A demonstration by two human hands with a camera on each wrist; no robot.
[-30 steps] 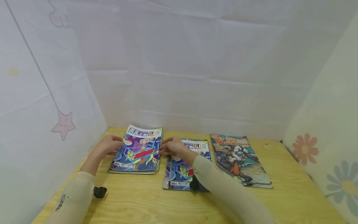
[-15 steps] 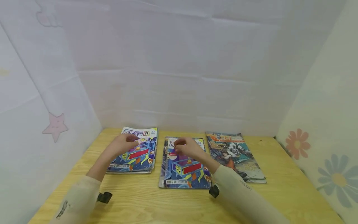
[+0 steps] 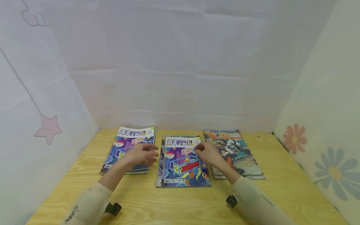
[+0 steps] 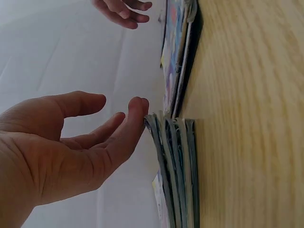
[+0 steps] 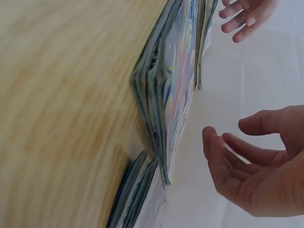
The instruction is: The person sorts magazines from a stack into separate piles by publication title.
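— Hovering over the left pile of magazines [image 3: 127, 150], that left hand [image 3: 140, 154]. Fingers loose and spread, holding nothing. Fingertips [image 4: 137, 107] just beside the pile's edge, seen from the left wrist; touching or not, cannot tell.

— And over there, the right hand [image 3: 206, 153]?

— Floating between the middle pile of magazines [image 3: 181, 162] and the right pile of magazines [image 3: 233, 153]. Open too, fingers gently bent, gripping nothing. Up off the covers in the right wrist view, palm [image 5: 256, 185] facing the middle pile.

— Where do the piles lie?

— Flat on the wooden tabletop [image 3: 182, 203], three in a row, near the back. Left and middle with the same purple and blue cover and a red box drawn on it. Right one with a white figure and an orange band on top. Small gaps between them.

— Anything else around?

— White cloth walls [image 3: 180, 62] behind. A pink star [image 3: 48, 128] on the left cloth, flowers [image 3: 334, 172] on the right cloth. Pale sleeves [image 3: 90, 203] on both arms.
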